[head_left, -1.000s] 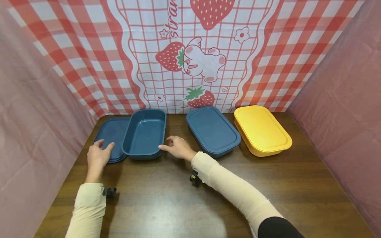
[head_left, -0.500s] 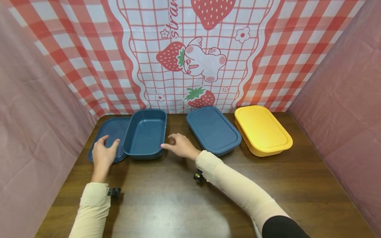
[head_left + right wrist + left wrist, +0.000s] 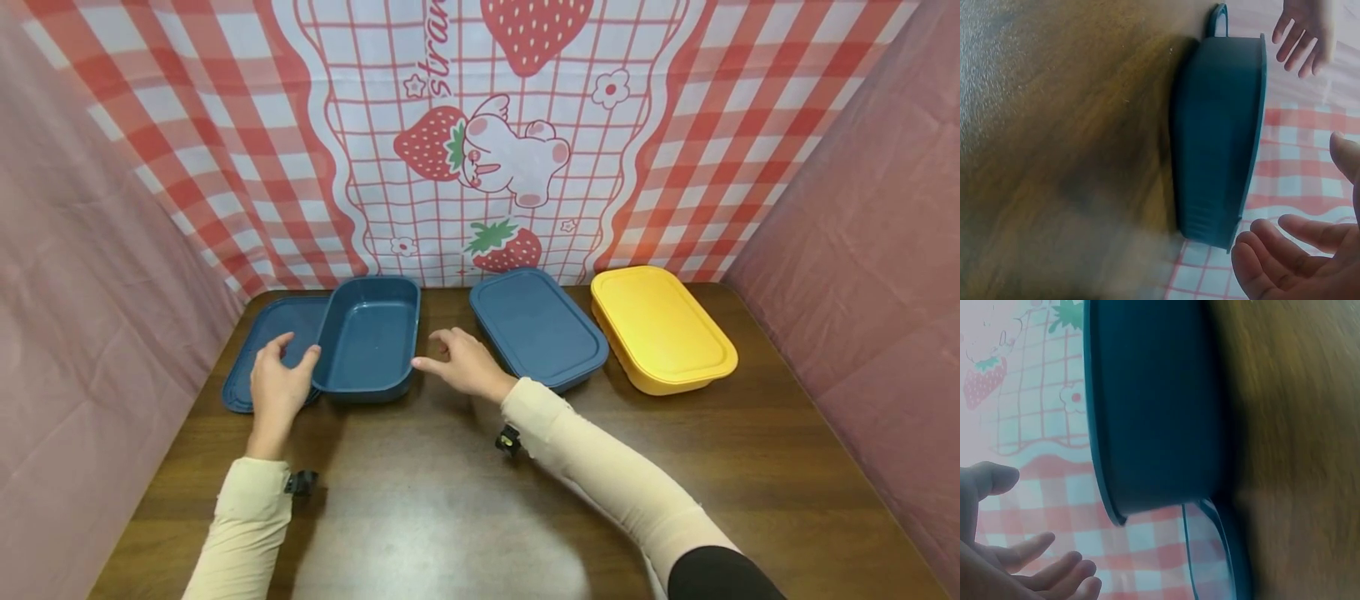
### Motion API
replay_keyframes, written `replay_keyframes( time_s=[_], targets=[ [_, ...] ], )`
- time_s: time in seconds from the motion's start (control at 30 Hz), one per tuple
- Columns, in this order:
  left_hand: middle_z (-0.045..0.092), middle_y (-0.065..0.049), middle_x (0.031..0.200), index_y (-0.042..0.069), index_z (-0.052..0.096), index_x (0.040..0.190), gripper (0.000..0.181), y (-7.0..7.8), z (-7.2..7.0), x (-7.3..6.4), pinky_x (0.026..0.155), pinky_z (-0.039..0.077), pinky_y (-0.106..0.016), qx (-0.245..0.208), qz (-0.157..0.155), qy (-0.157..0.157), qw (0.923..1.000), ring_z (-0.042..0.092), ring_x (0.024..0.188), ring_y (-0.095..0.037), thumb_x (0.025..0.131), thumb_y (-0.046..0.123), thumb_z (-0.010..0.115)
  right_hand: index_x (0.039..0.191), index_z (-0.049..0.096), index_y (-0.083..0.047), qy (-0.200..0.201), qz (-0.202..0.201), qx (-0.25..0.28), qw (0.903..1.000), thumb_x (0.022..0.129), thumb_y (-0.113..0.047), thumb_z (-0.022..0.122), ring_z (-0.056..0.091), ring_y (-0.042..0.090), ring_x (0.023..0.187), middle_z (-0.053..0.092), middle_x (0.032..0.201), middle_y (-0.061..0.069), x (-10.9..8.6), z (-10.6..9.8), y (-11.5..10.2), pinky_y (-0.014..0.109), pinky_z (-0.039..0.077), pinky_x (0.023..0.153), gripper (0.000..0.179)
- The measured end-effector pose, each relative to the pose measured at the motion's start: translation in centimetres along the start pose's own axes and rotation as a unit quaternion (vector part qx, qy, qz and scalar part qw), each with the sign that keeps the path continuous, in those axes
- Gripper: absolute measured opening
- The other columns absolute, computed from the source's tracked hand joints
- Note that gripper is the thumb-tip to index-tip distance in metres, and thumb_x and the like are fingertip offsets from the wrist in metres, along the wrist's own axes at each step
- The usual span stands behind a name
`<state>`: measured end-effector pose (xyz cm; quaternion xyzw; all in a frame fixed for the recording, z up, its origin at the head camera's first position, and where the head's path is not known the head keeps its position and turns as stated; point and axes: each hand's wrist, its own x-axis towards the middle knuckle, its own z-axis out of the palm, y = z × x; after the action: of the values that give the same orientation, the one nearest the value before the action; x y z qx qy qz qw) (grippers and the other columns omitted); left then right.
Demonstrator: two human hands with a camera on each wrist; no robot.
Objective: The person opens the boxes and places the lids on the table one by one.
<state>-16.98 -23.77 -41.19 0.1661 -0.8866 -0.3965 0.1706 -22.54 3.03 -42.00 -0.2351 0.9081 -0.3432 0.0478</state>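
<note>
An uncovered dark blue lunch box (image 3: 367,350) stands on the table at left of centre, its inside bare. Partly under its left side lies a flat blue lid (image 3: 247,375). My left hand (image 3: 279,387) hovers over the lid, thumb close to the box's left rim. On the other side, my right hand (image 3: 468,367) is held just off the right rim, thumb pointing at it. Both hands have loosely bent, spread fingers around nothing. The left wrist view shows the box wall (image 3: 1154,412) apart from the left fingers; the right fingertips (image 3: 1247,262) overlap the rim's end in the right wrist view.
Right of the open box sits a second blue box (image 3: 536,329) with its lid on. Farther right is a yellow lidded box (image 3: 660,329). A strawberry-patterned cloth (image 3: 480,150) hangs behind the wooden table (image 3: 420,500), with pink cloth at both sides.
My left hand has moved right and slightly away from me, from the lid's left part toward the open box. My right hand has drawn slightly right, off the box's rim.
</note>
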Motion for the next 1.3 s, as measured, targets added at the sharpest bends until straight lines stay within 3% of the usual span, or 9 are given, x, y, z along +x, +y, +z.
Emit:
replay_keyframes(
  time_s=[0.77,1.3],
  targets=[
    [0.052,-0.024,0.137,0.001,0.054,0.135,0.05,3.2,2.7,-1.6,0.107,0.036,-0.053,-0.053,0.056,-0.013,0.9969,0.048,0.126,-0.04,0.092,0.026,0.065,0.132,0.057,-0.005,0.047,-0.011,-0.05,0.9976,0.089,-0.048,0.066,0.058,0.024,0.1,0.062,0.108,0.012,-1.3,-2.4,0.7,0.04,0.049,0.088,0.062],
    [0.054,-0.023,0.132,-0.001,0.055,0.132,0.048,5.5,4.4,-2.4,0.106,0.044,-0.047,-0.107,0.088,-0.04,0.9896,0.051,0.126,-0.035,0.091,0.019,0.068,0.132,0.057,-0.005,0.061,-0.013,-0.043,0.9971,0.089,-0.049,0.065,0.058,0.029,0.106,0.062,0.113,0.014,-1.8,-3.9,1.0,0.042,0.048,0.093,0.062]
  ],
)
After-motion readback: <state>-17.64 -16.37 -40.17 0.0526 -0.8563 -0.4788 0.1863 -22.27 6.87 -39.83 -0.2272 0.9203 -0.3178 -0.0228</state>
